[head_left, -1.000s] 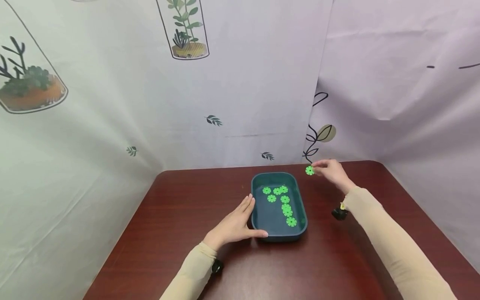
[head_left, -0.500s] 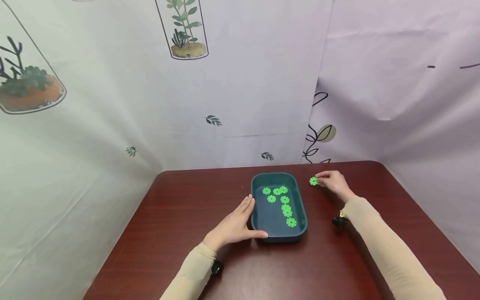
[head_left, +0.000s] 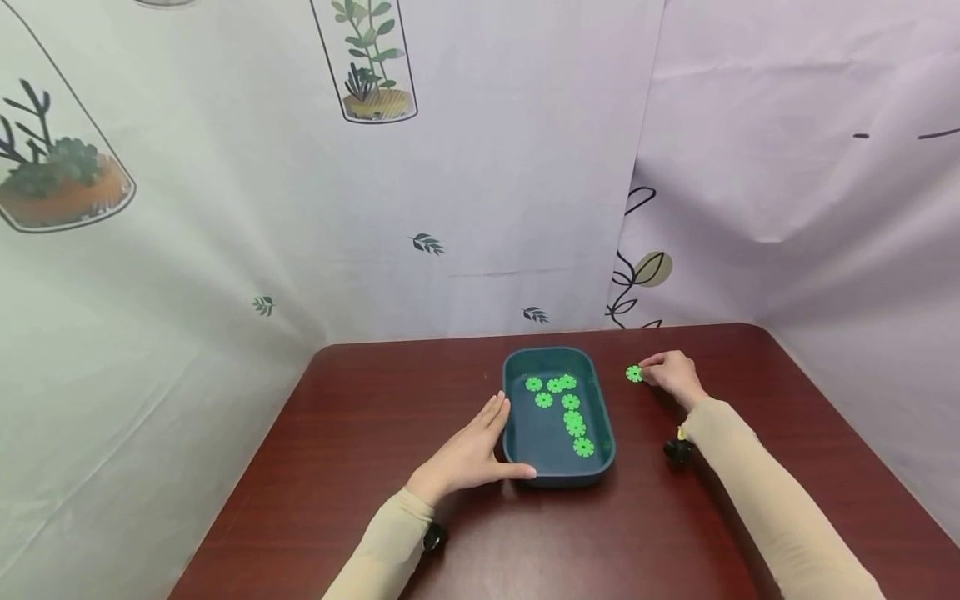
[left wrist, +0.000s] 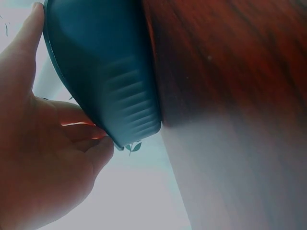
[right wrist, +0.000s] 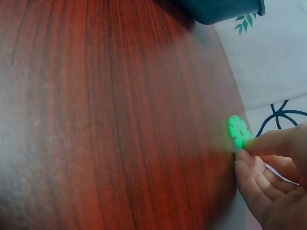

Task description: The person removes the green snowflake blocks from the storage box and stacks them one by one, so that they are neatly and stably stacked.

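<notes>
Green disc point(head_left: 630, 374), judged light, stiff, was aptly rim-pinched by right hand point(head_left: 675, 377), two o'clock from tray point(head_left: 534, 437) touched by left hand point(head_left: 468, 454).

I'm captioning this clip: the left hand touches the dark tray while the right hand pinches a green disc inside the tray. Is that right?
No: the green disc that the right hand pinches is outside the dark tray, to its right, as the head view shows. The left hand does touch the tray.

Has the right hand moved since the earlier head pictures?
Yes: against the table, the right hand has moved down in view and slightly right.
</notes>
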{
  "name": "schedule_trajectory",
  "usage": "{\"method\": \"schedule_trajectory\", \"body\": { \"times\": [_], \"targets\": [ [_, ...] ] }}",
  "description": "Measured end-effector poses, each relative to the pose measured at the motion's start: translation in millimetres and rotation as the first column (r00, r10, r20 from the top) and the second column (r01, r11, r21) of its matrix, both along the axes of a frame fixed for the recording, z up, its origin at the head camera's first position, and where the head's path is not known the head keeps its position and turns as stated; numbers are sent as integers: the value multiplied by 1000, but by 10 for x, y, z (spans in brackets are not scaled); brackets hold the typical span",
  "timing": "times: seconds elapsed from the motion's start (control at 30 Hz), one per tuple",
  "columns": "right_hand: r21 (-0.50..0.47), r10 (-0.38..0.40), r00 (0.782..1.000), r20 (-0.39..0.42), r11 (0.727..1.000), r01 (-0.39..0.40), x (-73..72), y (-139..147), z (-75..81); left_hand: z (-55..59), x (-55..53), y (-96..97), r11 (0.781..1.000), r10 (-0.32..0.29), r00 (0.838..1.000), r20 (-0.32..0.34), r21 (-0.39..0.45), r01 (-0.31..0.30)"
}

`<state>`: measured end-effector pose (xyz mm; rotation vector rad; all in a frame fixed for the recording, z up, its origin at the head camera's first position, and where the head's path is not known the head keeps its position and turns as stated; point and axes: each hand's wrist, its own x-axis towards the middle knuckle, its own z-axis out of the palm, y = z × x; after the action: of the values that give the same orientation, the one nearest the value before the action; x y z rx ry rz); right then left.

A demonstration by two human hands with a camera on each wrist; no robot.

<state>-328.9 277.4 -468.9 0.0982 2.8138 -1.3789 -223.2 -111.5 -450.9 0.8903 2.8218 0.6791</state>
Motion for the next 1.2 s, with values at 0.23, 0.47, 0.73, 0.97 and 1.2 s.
{"method": "schedule_trajectory", "body": {
  "times": [0.23,0.47,0.73,0.97,1.2],
  "targets": [
    [67,-21,1000,-11,998,22,-9,13,9,3,4,5,1000,2,1000,4,-2,-2],
    [104,-38,999,6,994,38,22,-16,15,-24,5,11,1000,5,1000,9,-13,-5],
    [66,-48,998,31,997,46,-16,-22,30,-26,-3,1,1000,15,1000,3,-2,-15],
    [14,-47,998,39,999,46,1,-14,26,-19,-1,-8,1000,10,1000,0,-3,-10],
    [-5,-24,1000,13,1000,24,-8,23,114,-13,8,-11,1000,10,1000,2,-4,-10]
  ]
}}
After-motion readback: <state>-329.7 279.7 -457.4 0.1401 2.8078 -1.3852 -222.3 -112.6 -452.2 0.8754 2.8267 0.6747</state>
